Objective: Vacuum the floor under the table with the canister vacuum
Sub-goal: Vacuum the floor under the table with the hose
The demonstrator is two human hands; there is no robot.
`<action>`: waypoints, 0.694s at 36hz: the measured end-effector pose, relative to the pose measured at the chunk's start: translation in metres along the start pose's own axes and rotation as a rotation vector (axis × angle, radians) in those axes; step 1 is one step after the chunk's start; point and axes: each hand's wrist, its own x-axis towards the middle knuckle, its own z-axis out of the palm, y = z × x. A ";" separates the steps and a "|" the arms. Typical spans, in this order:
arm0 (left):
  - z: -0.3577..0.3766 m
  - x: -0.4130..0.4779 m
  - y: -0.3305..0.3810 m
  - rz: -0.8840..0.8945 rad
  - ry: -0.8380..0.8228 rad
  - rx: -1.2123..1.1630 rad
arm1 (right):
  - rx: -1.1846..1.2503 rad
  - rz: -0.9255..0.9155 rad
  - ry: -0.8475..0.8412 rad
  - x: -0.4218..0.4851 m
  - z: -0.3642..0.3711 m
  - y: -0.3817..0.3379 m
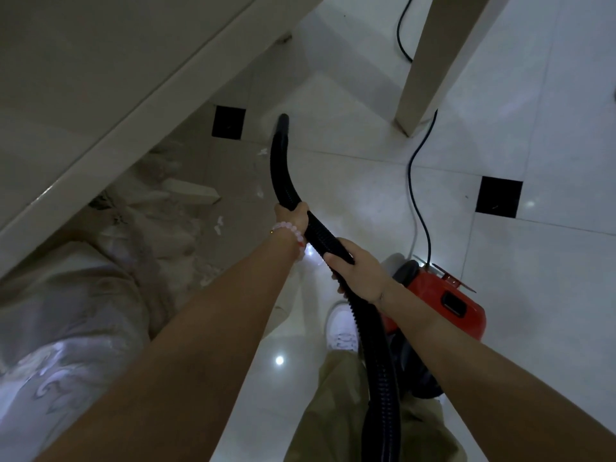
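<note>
Right hand (358, 273), nearer the body, and left hand (293, 216), further forward, both curl around the hose (280, 168) of the canister vacuum (443, 301). Its long axis runs ahead to the nozzle (281, 123). Scraps (218, 225) under the table (133, 111) lie left, on the left hand's side.

Black hose (283, 168), red canister (443, 301)

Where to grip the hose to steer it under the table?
On the curved front section behind the nozzle, from above, as the left hand does; the right hand steadies the ribbed hose further back. The curve aims the nozzle floorward.
</note>
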 end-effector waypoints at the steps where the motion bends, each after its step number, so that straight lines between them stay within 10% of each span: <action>1: -0.001 -0.003 0.000 0.003 -0.015 0.010 | -0.001 0.000 0.000 -0.002 0.000 0.001; 13: -0.008 -0.047 -0.037 -0.190 -0.210 -0.203 | 0.045 0.051 0.034 -0.057 0.015 0.028; 25: -0.027 -0.049 -0.057 -0.114 -0.065 -0.237 | 0.027 0.043 -0.040 -0.058 0.026 0.030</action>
